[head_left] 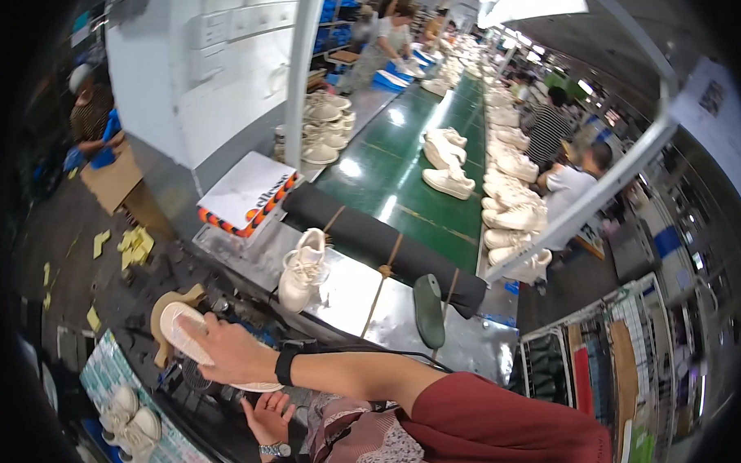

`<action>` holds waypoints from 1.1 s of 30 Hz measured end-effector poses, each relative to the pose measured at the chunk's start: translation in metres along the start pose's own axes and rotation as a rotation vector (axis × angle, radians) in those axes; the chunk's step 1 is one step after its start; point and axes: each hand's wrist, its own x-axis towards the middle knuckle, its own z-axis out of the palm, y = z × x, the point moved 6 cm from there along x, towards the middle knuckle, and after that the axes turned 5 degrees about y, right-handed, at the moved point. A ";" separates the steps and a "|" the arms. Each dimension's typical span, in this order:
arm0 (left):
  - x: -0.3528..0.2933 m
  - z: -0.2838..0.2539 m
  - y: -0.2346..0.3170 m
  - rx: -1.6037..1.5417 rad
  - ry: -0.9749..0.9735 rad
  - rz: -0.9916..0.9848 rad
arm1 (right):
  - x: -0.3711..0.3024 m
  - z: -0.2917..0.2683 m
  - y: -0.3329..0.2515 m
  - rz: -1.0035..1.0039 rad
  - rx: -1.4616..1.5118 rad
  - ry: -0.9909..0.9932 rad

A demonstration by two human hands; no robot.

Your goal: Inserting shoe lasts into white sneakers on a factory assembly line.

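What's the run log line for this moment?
Right hand: gripping pale sole | Left hand: open, palm up | Metal table: white shoe, green shoe-shaped form

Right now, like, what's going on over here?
A person's right hand grips a pale sole, while the left hand is open close by, with nothing visible in it. A cream lace-up shoe and a dark green shoe-shaped form are on the metal table. Beyond, more pale shoes sit on a long green belt, with other people along its sides.
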 end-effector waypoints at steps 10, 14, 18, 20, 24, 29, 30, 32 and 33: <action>0.047 0.110 0.093 -0.301 -0.325 0.346 | -0.020 -0.007 -0.011 0.043 0.013 0.109; 0.043 0.106 0.083 -0.189 -0.397 0.374 | -0.033 -0.001 -0.018 0.026 0.100 0.192; -0.001 0.041 0.074 -0.104 -0.303 0.452 | -0.081 -0.011 -0.009 0.309 0.518 0.012; -0.049 0.036 0.062 0.002 -0.197 0.345 | -0.112 -0.007 0.042 0.585 1.126 0.051; -0.086 -0.017 0.031 0.260 -0.161 0.200 | -0.070 0.087 0.066 0.970 1.783 -0.422; -0.070 -0.044 0.004 0.410 0.059 0.076 | -0.029 0.096 0.017 0.934 1.741 -0.283; -0.065 -0.017 0.006 0.476 0.062 0.068 | -0.038 0.068 0.016 0.902 1.749 -0.315; -0.033 -0.006 0.007 0.762 0.091 0.185 | -0.053 0.021 0.037 0.588 1.547 -0.197; -0.015 0.012 0.005 0.911 0.066 0.252 | -0.068 -0.023 0.051 0.455 1.385 -0.109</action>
